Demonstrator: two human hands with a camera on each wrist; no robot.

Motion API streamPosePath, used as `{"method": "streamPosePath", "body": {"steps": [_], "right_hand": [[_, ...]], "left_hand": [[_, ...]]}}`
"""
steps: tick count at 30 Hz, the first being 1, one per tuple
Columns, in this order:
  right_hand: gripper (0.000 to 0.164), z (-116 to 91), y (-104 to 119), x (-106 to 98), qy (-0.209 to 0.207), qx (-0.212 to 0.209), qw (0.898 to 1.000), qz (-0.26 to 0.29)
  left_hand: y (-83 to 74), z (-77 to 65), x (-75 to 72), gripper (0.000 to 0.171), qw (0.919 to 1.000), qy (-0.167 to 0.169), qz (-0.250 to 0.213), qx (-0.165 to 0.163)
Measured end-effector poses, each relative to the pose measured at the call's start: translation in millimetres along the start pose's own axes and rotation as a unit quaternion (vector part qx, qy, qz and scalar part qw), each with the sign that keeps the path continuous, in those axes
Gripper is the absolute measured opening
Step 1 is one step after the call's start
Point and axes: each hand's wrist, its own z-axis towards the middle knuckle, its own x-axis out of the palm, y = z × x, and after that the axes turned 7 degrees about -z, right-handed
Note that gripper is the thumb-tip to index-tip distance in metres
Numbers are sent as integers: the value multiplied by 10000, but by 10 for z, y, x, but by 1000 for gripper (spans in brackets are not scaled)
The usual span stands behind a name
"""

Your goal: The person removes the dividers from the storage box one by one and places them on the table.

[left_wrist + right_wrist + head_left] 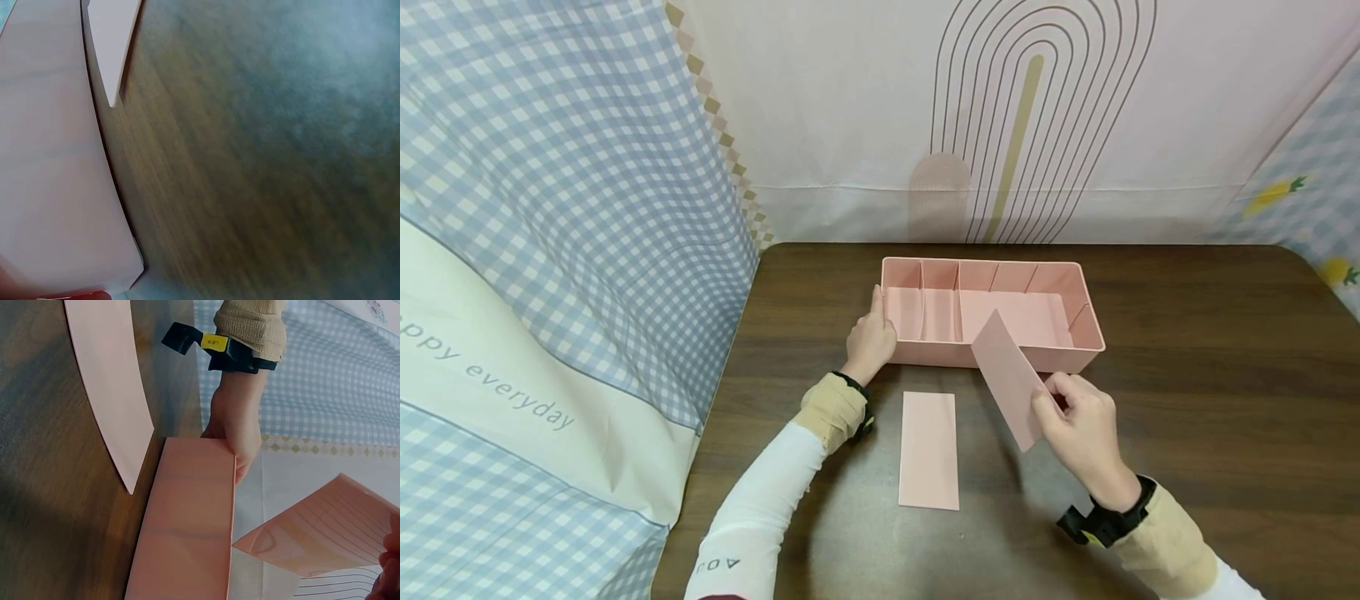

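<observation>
The right hand pinches a thin pink divider panel, tilted by the front of the pink organizer box. The left hand rests its straight index finger against the box's left end (other fingers hidden). A second pink panel lies flat on the bench.

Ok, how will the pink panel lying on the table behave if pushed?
The panel looks thin, so probably light. Its straight edges suggest it's fairly stiff. Lying flat on the table, it'll likely slide rather than roll.
</observation>
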Motion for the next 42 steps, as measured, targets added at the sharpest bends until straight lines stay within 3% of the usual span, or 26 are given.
{"method": "streamPosePath", "body": {"steps": [12,42], "right_hand": [[28,-91,-6,-2,325,94,9993,-183],[27,-275,-115,113,698,263,9960,-494]], "left_hand": [[4,7,3,58,10000,49,-58,13],[-10,-16,-11,58,10000,-4,-78,48]]}}
